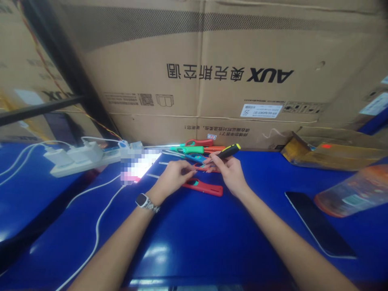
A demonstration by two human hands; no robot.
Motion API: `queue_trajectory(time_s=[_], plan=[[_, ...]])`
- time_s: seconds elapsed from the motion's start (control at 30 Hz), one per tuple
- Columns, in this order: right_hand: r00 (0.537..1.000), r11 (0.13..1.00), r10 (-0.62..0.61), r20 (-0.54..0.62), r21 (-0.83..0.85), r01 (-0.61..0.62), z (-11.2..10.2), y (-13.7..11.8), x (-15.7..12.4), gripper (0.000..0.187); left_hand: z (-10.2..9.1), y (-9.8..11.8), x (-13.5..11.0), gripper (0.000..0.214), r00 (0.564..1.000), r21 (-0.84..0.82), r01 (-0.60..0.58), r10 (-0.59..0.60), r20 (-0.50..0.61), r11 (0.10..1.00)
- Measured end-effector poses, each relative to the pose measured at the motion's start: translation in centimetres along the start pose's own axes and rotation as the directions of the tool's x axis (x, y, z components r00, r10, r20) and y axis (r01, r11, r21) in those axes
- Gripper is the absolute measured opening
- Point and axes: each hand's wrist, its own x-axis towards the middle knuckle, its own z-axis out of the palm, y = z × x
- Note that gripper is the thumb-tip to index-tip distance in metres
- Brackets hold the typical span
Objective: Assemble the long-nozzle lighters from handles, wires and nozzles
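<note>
My right hand [233, 174] is closed round a screwdriver with a black and yellow handle [229, 151], which slants up to the right. My left hand [173, 178] pinches a red long-nosed lighter [198, 166], whose thin metal barrel sticks out left past the fingers. The lighter's handle end reaches under my right hand, and the screwdriver's tip is too blurred to place. Just below lies another red lighter [209, 188] with a green trigger. Beyond my hands lie a green lighter [194, 150], a blue lighter [188, 157] and a red lighter [203, 142].
Left on the blue table [188, 242] are a lit phone [147, 163], white cables and a power strip [87, 161] with chargers. A dark flat phone-like slab [319, 224] and an orange-tinted plastic jar [353, 192] lie right. A large cardboard box [145, 76] stands behind.
</note>
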Motion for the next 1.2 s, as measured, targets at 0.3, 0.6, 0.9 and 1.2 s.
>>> queue_trajectory(time_s=[0.3, 0.6, 0.9, 1.2], plan=[[1.0, 0.999, -0.025, 0.014, -0.038, 0.025, 0.0, -0.4, -0.1, 0.038, 0.2, 0.5, -0.1, 0.015, 0.996, 0.086, -0.081, 0.077, 0.043, 0.993], [0.999, 0.996, -0.052, -0.011, -0.075, 0.051, 0.1, -0.1, -0.1, 0.038, 0.4, 1.2, -0.8, 0.034, 0.981, 0.26, -0.072, 0.021, 0.192, 0.963], [0.998, 0.997, -0.024, -0.056, -0.078, 0.019, -0.4, 0.3, 0.3, 0.042, 0.6, 1.8, -1.4, 0.037, 0.962, 0.386, -0.063, -0.048, 0.27, 0.92], [0.999, 0.997, -0.013, -0.04, -0.081, 0.009, -0.4, 0.8, 0.2, 0.042, -1.5, 0.6, -1.3, 0.024, 0.949, 0.351, 0.057, -0.16, 0.272, 0.935]])
